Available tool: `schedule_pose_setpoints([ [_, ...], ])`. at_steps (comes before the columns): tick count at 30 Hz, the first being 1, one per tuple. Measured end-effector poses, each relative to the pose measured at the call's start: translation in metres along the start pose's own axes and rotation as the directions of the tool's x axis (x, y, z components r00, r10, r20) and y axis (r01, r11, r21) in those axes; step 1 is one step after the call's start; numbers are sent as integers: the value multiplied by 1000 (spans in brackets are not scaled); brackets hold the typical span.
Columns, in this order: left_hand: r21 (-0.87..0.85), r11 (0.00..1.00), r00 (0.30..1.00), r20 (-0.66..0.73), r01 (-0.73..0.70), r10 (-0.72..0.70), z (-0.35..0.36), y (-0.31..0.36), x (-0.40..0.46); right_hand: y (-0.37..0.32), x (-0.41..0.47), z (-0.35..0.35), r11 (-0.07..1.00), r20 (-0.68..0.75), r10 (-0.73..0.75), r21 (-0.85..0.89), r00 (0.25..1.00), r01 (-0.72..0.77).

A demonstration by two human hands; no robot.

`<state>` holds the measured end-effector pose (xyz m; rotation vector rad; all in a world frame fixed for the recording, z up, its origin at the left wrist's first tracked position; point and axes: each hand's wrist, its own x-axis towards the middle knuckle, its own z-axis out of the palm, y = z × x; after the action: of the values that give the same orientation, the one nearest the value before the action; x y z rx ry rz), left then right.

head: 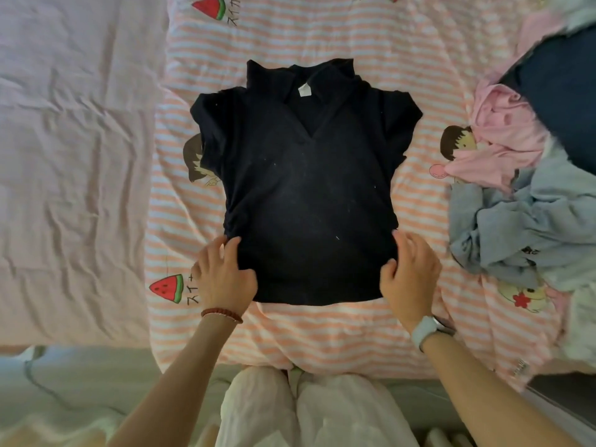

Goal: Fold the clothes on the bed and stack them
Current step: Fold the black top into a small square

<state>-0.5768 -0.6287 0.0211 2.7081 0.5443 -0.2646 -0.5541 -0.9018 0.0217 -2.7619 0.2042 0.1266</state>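
Note:
A dark navy collared top (pixel 306 188) lies flat and face up on the striped quilt (pixel 419 75), collar away from me, short sleeves spread. My left hand (pixel 225 275) grips the hem's lower left corner, thumb on top of the cloth. The lower right corner is held by my right hand (pixel 408 272), whose thumb also lies on the fabric. Unfolded clothes sit heaped at the right: a pink garment (pixel 503 137), a light blue garment (pixel 522 227) and a dark blue one (pixel 561 91).
A pale lilac sheet (pixel 71 156) covers the bed's left half. The quilt's near edge (pixel 322 356) hangs just above my knees in white trousers (pixel 309 411). The clothes heap fills the right side up to the frame edge.

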Motion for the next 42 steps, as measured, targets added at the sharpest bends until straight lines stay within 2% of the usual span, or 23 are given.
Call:
schedule_pose_setpoints([
  [2,123,971,978,58,-205,199,7,16,12,-10,12,7,976,97,-200,-67,975,207],
  [4,193,915,929,191,-353,318,19,21,20,-15,22,17,936,217,-292,-136,931,325],
  [6,260,880,890,342,-397,301,36,11,21,-8,24,27,911,347,-251,-230,904,341],
  [8,313,875,875,433,-370,215,47,-7,13,9,18,34,898,450,-163,-300,878,321],
  [12,344,880,876,459,-327,146,44,-32,-3,29,6,33,891,481,-159,-305,862,335],
  [14,356,879,891,429,-317,148,35,-26,-3,22,11,27,949,355,-202,-158,913,271],
  [17,301,916,953,223,-267,204,25,0,12,8,39,19,986,44,-114,127,993,108],
  [19,255,936,968,116,-244,221,23,24,34,-4,71,14,963,-15,26,267,1000,-21],
  [21,202,945,966,88,-258,244,26,52,60,-11,108,12,921,-34,162,363,986,-139],
  [24,138,937,943,131,-322,304,38,92,102,-16,168,10,806,43,342,500,939,-316],
  [27,189,884,896,218,-428,387,55,117,136,-11,220,10,665,194,458,573,867,-479],
  [29,234,851,871,281,-471,404,66,123,151,-7,246,9,542,308,491,625,815,-562],
  [32,244,853,860,362,-461,360,83,121,162,-3,266,6,295,496,477,687,726,-664],
  [34,242,863,862,378,-444,338,90,118,163,2,271,6,240,554,404,704,728,-669],
  [36,241,866,862,383,-439,331,94,118,165,9,270,5,265,569,296,723,767,-638],
  [37,243,866,862,386,-438,328,94,118,165,9,266,4,322,569,228,721,790,-613],
  [39,245,866,860,399,-435,319,93,118,165,9,258,1,562,536,92,668,839,-488],
  [41,245,863,847,429,-443,313,90,120,166,6,252,-2,809,423,-34,544,905,-224],
  [42,235,862,836,450,-450,313,87,121,166,1,249,-3,891,339,-95,448,936,-72],
])
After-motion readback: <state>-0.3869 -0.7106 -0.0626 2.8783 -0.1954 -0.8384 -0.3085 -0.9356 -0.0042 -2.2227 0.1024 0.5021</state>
